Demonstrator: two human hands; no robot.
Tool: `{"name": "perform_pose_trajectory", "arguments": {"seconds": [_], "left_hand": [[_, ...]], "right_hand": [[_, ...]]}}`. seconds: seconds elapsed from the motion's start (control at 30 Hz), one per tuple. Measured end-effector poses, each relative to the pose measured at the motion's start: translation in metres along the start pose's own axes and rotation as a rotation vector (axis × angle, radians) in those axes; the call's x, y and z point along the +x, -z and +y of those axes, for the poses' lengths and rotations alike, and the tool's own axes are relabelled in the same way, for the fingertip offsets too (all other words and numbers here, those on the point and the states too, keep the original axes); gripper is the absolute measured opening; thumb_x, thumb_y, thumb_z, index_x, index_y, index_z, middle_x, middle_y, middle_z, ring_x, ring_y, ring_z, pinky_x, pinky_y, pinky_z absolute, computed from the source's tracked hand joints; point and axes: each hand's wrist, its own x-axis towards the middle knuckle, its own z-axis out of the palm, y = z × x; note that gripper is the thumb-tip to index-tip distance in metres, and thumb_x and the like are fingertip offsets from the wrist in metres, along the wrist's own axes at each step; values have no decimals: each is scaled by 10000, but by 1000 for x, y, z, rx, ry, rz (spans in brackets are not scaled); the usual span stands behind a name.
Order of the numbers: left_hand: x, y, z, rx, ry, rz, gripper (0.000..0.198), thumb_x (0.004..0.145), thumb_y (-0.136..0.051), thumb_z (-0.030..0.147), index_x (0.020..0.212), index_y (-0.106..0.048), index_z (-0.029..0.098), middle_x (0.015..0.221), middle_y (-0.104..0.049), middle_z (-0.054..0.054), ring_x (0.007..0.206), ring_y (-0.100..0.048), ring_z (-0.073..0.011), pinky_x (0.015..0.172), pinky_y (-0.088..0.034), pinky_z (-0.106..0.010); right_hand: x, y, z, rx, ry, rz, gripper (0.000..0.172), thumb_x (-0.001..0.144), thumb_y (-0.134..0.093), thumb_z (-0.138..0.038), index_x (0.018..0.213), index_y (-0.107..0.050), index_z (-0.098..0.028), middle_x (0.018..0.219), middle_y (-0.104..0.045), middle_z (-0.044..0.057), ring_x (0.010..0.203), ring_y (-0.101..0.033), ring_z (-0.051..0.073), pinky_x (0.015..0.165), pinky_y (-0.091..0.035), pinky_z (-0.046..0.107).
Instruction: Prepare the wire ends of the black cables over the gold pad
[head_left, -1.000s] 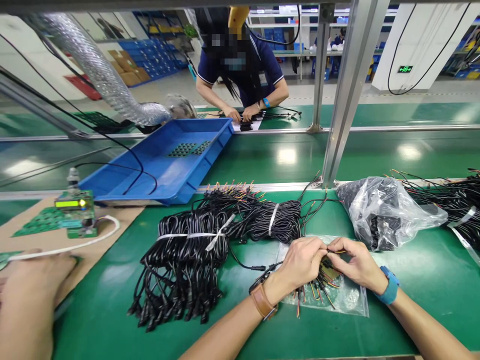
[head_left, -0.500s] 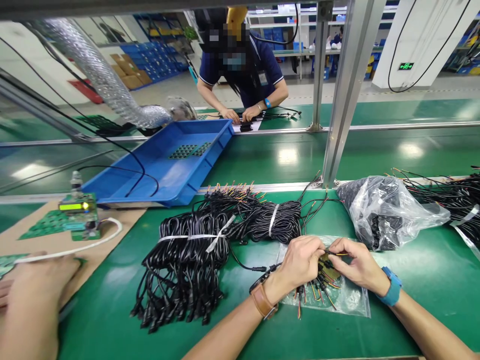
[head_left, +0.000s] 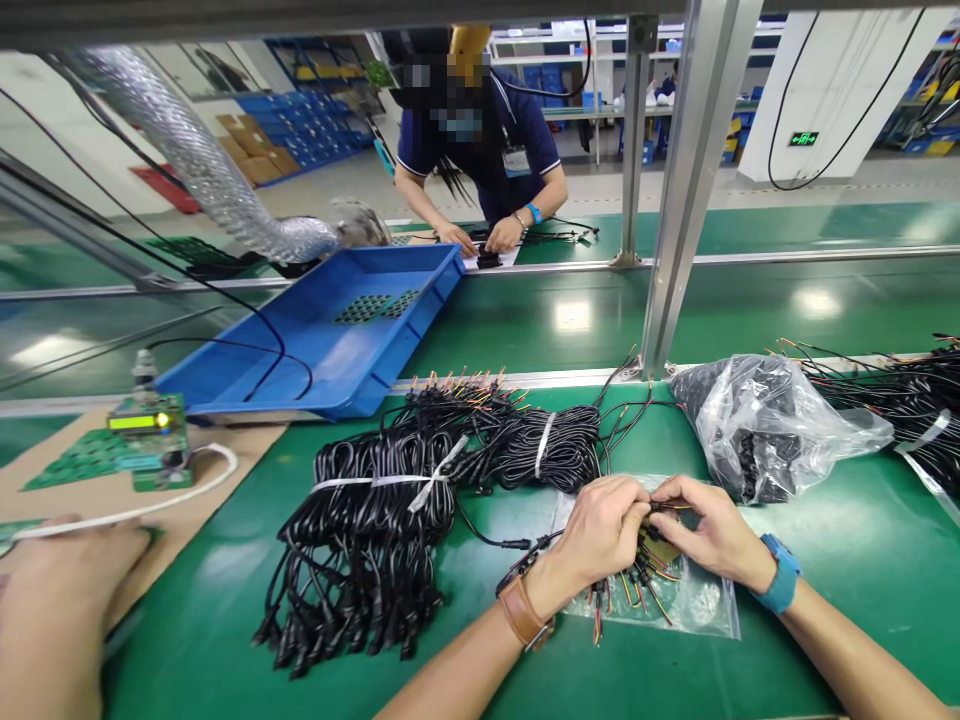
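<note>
Over the clear plastic bag [head_left: 716, 617] on the green bench [head_left: 832, 640], the person is working at a thin wire lead [head_left: 676, 506]. The left hand [head_left: 604, 528] is pinching, fingers narrow, thumb against forefinger; the right hand [head_left: 714, 528] is meeting it tip to tip, its fingers also drawn close on the lead. The exact contact is hiding behind the knuckles; cannot tell which part each is gripping.

Doing this well, in my judgement, is asking for one steady side: the left pinch anchoring, the right making only small movements near the tip. Light pressure is looking safer than pulling, since the conductors are seeming fine enough to bend or slip. Best to be watching the loose wire ends [head_left: 643, 575] just beneath, as they could be snagging.

Orientation: the lead's visible stretch is lying roughly crosswise, long axis running left to right between the hands, a yellowish length pointing toward the right palm. Its other end is disappearing behind the left fingers. The loose ends below are fanning out, several pointing toward the person, others angling rightward.
</note>
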Motion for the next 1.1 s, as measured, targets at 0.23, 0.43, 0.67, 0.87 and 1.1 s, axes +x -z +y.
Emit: {"name": "perform_pose_trajectory", "arguments": {"seconds": [0.23, 0.43, 0.67, 0.87, 1.1], "left_hand": [[2, 2, -1, -42, -33, 13, 172, 949, -505, 154, 782, -542, 179, 699, -590, -15, 658, -543, -147, 648, -407, -274], [5, 16, -1, -99, -90, -52, 162, 938, -504, 147, 784, -543, 177, 685, -577, -4, 643, -517, -132, 637, -397, -261], [7, 35, 3, 74, -203, -328, 242, 875, -480, 153, 636, -460, 190, 616, -510, -4, 616, -478, -149, 685, -426, -300], [22, 20, 22, 458, 96, -241, 211, 988, -432, 174, 845, -586, 155, 838, -621, -71, 799, -628, -200, 750, -508, -317], [72, -11, 13, 813, 390, -333, 176, 882, -506, -8, 997, -622, 58, 963, -657, -169, 893, -706, -248, 753, -566, -320]], "right_hand": [[-9, 66, 6, -371, 90, 416, 246, 981, -537, -215, 762, -648, -200, 704, -705, 33, 619, -659, 163, 601, -503, 276], [-10, 93, 42, -887, -127, 206, 279, 976, -495, -306, 946, -727, -154, 977, -738, 130, 871, -666, 281, 792, -514, 397], [-17, 88, 47, -931, -160, -22, 322, 1001, -460, -285, 830, -715, -186, 896, -680, 110, 819, -573, 276, 775, -466, 412], [-16, 83, 48, -968, -171, -32, 253, 979, -465, -215, 852, -681, -178, 850, -667, 106, 818, -564, 269, 776, -433, 389], [-16, 74, 49, -1014, -197, 55, 135, 935, -518, -178, 892, -647, -181, 850, -694, 112, 820, -584, 283, 742, -451, 388]]}}
